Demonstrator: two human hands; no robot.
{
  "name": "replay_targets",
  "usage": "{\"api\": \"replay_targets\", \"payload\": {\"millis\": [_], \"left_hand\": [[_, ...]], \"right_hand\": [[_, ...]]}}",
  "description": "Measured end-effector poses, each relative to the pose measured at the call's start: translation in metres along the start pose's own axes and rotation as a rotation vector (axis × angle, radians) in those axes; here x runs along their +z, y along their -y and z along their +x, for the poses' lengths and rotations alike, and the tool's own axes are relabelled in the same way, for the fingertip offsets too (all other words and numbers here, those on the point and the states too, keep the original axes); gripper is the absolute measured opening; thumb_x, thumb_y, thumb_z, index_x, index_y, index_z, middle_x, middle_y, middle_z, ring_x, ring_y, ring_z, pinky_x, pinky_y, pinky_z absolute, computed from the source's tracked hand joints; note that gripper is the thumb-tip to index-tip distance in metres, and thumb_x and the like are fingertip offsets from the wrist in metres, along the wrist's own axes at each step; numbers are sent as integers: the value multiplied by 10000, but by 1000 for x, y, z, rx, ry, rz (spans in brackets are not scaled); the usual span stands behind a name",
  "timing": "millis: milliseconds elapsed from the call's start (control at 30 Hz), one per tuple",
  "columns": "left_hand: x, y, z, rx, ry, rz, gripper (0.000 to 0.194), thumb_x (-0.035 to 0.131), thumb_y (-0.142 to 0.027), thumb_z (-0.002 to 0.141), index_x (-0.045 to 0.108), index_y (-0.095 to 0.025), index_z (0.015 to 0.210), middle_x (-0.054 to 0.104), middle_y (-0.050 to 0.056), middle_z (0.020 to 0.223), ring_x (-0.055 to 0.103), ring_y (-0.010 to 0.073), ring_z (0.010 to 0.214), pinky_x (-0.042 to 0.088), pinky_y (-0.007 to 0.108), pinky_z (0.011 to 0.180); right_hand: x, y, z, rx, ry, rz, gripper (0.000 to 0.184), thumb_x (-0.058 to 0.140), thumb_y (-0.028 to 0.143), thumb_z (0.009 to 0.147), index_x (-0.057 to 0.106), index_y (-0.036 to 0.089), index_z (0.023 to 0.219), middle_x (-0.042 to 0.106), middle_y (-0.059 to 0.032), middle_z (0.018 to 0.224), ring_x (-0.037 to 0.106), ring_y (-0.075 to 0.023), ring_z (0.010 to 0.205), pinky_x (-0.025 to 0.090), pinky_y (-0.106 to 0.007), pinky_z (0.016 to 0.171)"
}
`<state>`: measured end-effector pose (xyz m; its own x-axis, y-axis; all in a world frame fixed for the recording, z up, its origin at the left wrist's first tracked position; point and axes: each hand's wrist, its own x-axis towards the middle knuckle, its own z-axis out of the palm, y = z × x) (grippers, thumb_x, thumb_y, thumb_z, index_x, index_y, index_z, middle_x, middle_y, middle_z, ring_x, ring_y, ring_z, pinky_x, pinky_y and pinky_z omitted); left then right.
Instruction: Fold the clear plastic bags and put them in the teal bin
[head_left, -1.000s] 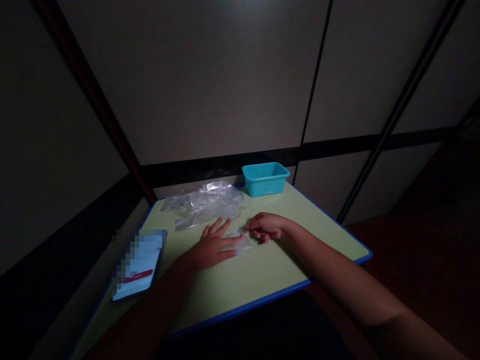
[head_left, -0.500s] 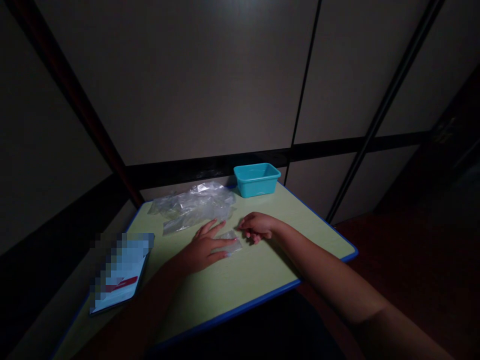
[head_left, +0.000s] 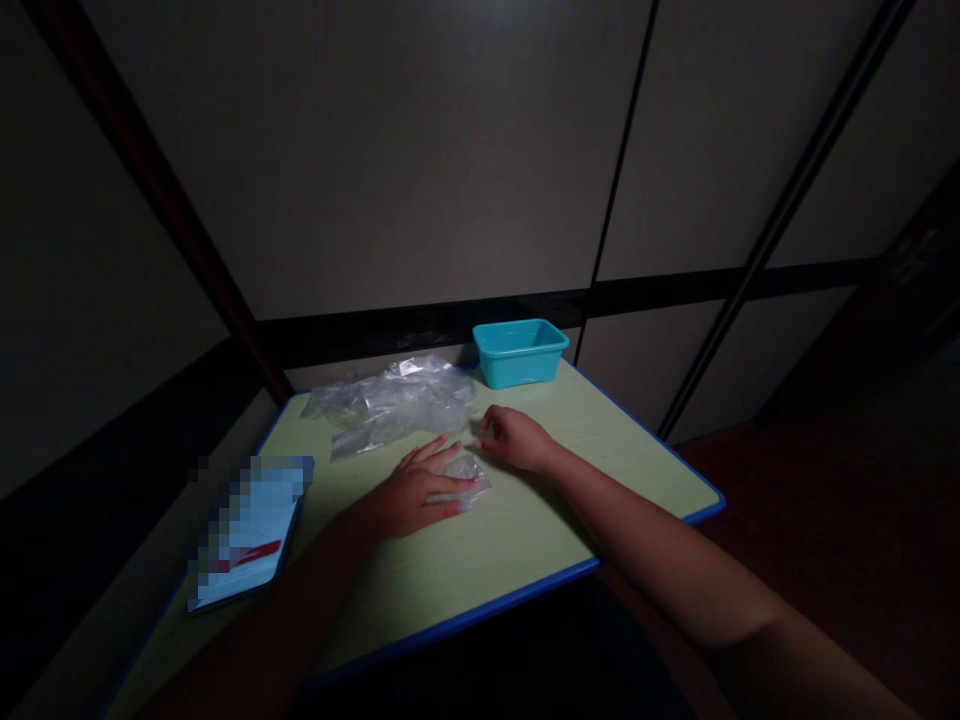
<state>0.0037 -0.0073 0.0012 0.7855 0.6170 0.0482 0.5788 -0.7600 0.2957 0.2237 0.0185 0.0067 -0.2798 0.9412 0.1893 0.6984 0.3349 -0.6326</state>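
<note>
A small clear plastic bag [head_left: 469, 468] lies flat on the pale green tabletop. My left hand [head_left: 412, 492] rests on it with fingers spread, the index finger and thumb reaching across the bag's surface. Just beyond the bag's far right side is my right hand [head_left: 517, 438]. Its fingers are bent, with a small gap between the index finger and the thumb, and I see nothing held there. Behind both hands lies a crumpled heap of clear plastic [head_left: 397, 400].
A turquoise plastic basket [head_left: 523, 368] stands at the table's back right, near the panelled wall [head_left: 420, 170]. At the left edge lies a tablet [head_left: 259, 535] with a lit, partly blurred screen. A blue rim [head_left: 480, 612] borders the table [head_left: 540, 540].
My right hand has shifted slightly up and away from the small bag, and its index finger and thumb have parted. My left hand stays spread on the bag. The camera view has swung slightly.
</note>
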Motion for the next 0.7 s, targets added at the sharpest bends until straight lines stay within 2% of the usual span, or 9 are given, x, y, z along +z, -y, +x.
{"api": "replay_targets", "payload": {"millis": [33, 100, 233, 333, 500, 600, 700], "left_hand": [[1, 1, 0, 2, -2, 4, 395, 476, -485, 847, 501, -400, 1232, 239, -37, 1482, 93, 268, 1372, 154, 484, 1075], [2, 2, -1, 2, -11, 10, 391, 494, -471, 842, 511, -392, 1225, 247, -34, 1480, 93, 277, 1370, 149, 491, 1075], [4, 4, -1, -6, -23, -9, 388, 498, -473, 840, 519, -394, 1219, 250, -24, 1479, 105, 292, 1367, 164, 491, 1070], [4, 3, -1, -19, -4, 1, 392, 491, -477, 842, 505, -407, 1227, 231, -28, 1485, 92, 294, 1368, 158, 489, 1071], [1, -2, -2, -31, 14, 6, 395, 477, -482, 845, 502, -407, 1232, 203, -36, 1493, 70, 301, 1370, 155, 483, 1071], [1, -3, -1, -32, -30, 22, 437, 485, -500, 832, 483, -394, 1256, 223, -35, 1489, 98, 295, 1366, 167, 473, 1072], [3, -1, 0, -79, -106, 67, 508, 483, -506, 826, 448, -335, 1303, 274, 24, 1471, 145, 291, 1356, 171, 469, 1071]], "right_hand": [[0, 0, -1, -85, -42, -96, 304, 688, 337, 683, 565, 164, 901, 577, -58, 847, 536, -177, 799, 420, -308, 714], [1, -1, -3, -169, -53, -219, 415, 697, 400, 665, 561, 185, 994, 535, -96, 1018, 469, -235, 984, 377, -392, 822], [6, -2, -7, -189, 3, -306, 536, 696, 406, 662, 495, 242, 1131, 415, -113, 1217, 308, -295, 1185, 221, -584, 920], [11, -4, -6, -177, 4, -315, 537, 699, 371, 666, 480, 244, 1139, 373, -117, 1266, 233, -307, 1243, 150, -637, 929], [14, -5, 0, -54, -87, -353, 489, 674, 380, 694, 495, 221, 1119, 404, -123, 1232, 268, -289, 1212, 199, -596, 934], [9, -4, 2, -5, -132, -352, 323, 633, 359, 738, 566, 206, 1014, 481, -103, 1117, 352, -268, 1107, 299, -471, 890], [3, -1, 1, 58, -91, -319, 164, 583, 333, 785, 626, 193, 857, 543, -93, 962, 410, -251, 979, 337, -369, 789]]}}
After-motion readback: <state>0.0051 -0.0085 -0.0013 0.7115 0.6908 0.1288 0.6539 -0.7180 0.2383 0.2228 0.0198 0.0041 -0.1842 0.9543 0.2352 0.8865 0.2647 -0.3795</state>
